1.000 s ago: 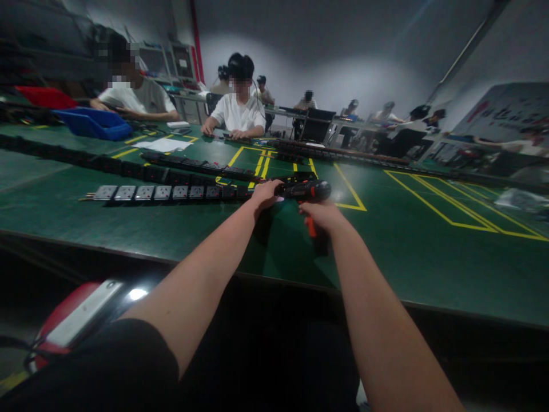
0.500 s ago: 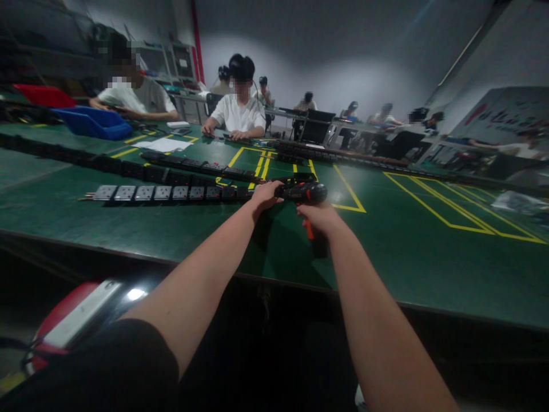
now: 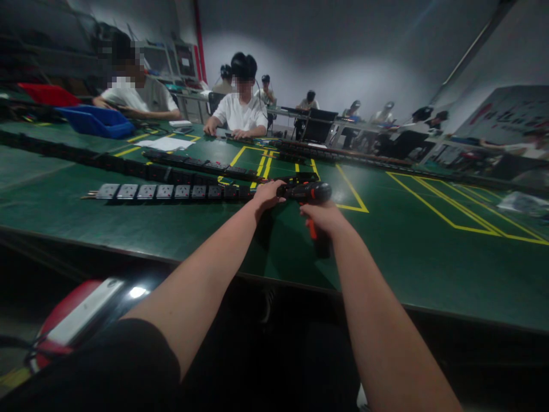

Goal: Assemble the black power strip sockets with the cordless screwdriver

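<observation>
We see a black power drill (image 3: 316, 192) with orange accents, its body roughly level, and a long strip of sockets (image 3: 165, 192) (grey faces at the left, darker ones toward our hands). The strip lies on the green table (image 3: 429, 257), back from its near edge, with open surface right of the drill. Our right hand (image 3: 322, 215) has its fingers wrapped round the drill's handle; our left hand (image 3: 268, 195) sits at its front, its exact grip unclear.

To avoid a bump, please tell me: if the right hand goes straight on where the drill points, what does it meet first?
Probably the left hand, near the front end of the drill in the right hand; depth and contact there are unclear.
</observation>
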`<state>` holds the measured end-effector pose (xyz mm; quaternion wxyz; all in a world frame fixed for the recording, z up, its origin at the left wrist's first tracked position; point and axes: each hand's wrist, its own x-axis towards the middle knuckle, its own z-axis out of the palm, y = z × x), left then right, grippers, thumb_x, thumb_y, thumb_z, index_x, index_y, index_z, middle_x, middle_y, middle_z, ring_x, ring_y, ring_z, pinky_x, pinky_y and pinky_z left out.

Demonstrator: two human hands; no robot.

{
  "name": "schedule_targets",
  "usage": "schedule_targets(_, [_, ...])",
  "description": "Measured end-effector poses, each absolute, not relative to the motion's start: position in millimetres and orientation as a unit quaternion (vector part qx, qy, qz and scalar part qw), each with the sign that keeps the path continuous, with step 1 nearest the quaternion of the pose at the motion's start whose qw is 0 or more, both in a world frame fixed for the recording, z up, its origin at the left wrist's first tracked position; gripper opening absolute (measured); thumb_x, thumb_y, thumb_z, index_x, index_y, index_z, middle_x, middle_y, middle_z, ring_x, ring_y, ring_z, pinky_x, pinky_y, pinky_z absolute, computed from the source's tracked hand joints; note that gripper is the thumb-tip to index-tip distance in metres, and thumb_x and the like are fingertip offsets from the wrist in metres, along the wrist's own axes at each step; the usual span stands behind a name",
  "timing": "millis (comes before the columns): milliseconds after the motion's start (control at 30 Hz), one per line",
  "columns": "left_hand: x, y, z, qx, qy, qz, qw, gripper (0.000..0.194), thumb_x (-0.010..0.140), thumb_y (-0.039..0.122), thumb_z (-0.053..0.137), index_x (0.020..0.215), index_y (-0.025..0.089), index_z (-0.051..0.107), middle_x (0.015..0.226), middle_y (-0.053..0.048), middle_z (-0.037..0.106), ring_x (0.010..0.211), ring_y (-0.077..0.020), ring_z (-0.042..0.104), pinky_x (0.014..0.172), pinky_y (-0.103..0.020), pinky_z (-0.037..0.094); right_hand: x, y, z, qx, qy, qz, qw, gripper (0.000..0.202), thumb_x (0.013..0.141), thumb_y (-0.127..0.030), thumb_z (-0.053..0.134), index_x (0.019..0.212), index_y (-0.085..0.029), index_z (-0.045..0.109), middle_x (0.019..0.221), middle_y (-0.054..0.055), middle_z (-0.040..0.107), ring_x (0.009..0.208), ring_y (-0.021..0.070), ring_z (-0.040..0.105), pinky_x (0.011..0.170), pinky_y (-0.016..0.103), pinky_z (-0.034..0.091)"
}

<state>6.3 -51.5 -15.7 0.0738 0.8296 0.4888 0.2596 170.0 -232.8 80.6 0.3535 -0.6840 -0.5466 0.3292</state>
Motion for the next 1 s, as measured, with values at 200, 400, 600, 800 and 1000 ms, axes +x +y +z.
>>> schedule_targets(200, [6.7,-51.2,-15.4,0.831,0.485,0.262,0.075,0.065,0.082,0.042,0.077,0.142,0.032,0.057,0.139,-0.007,0.07,0.131,-0.0324,0.062,0.109,-0.046,0.047,168.5,-232.2,78.3,-0.671,-0.553,0.33,0.366,0.005,0.079,-0.016,0.064,0.081,-0.017,0.069,0.059,0.001,0.06,0.055,0.0164,0.06,0.058,0.031,0.049])
schedule_targets(400, [6.6,-50.6,-15.3,0.832,0.482,0.265,0.076,0.062,0.083,0.042,0.075,0.142,0.033,0.058,0.139,-0.007,0.07,0.13,-0.0333,0.063,0.109,-0.047,0.047,168.9,-231.7,79.5,-0.678,-0.545,0.33,0.368,0.011,0.078,-0.015,0.066,0.088,-0.017,0.071,0.061,0.001,0.06,0.056,0.0169,0.06,0.058,0.032,0.05])
schedule_targets(600, [6.5,-52.2,-14.0,0.828,0.491,0.259,0.078,0.065,0.082,0.042,0.078,0.143,0.034,0.057,0.14,-0.006,0.07,0.132,-0.0323,0.062,0.11,-0.046,0.047,171.4,-233.1,81.7,-0.689,-0.529,0.337,0.364,0.007,0.081,-0.017,0.067,0.087,-0.017,0.071,0.059,0.001,0.06,0.056,0.0156,0.059,0.058,0.029,0.049])
schedule_targets(800, [7.4,-53.5,-13.4,0.829,0.489,0.261,0.074,0.065,0.081,0.042,0.078,0.142,0.033,0.058,0.14,-0.006,0.07,0.131,-0.0319,0.063,0.109,-0.045,0.048,169.7,-233.2,79.1,-0.683,-0.541,0.328,0.365,0.009,0.077,-0.017,0.069,0.086,-0.018,0.068,0.06,0.0,0.06,0.057,0.0164,0.06,0.058,0.03,0.049])
schedule_targets(1000, [6.5,-50.0,-16.6,0.83,0.485,0.264,0.076,0.064,0.082,0.042,0.077,0.143,0.035,0.058,0.139,-0.006,0.07,0.13,-0.0327,0.063,0.111,-0.046,0.046,172.9,-226.5,73.0,-0.679,-0.543,0.326,0.37,0.003,0.077,-0.017,0.067,0.079,-0.019,0.066,0.063,0.001,0.061,0.058,0.0167,0.061,0.06,0.032,0.05])
